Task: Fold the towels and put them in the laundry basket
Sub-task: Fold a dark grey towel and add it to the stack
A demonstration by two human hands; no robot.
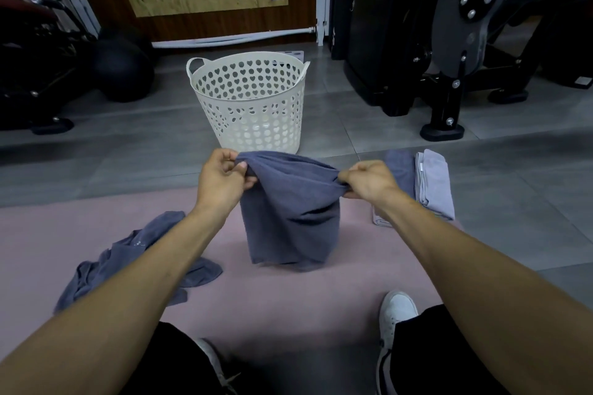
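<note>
A dark blue-grey towel hangs in front of me, its lower edge touching the pink mat. My left hand pinches its upper left corner and my right hand grips its upper right corner. Behind it stands a white laundry basket with heart-shaped holes; no towel shows inside it. A second blue-grey towel lies crumpled on the mat under my left forearm. Folded towels, one dark and one pale lilac, lie on the floor to the right.
Black gym machines stand at the back right and more equipment with a black ball at the back left. Grey tiled floor surrounds the basket. My knees and a white shoe are at the bottom.
</note>
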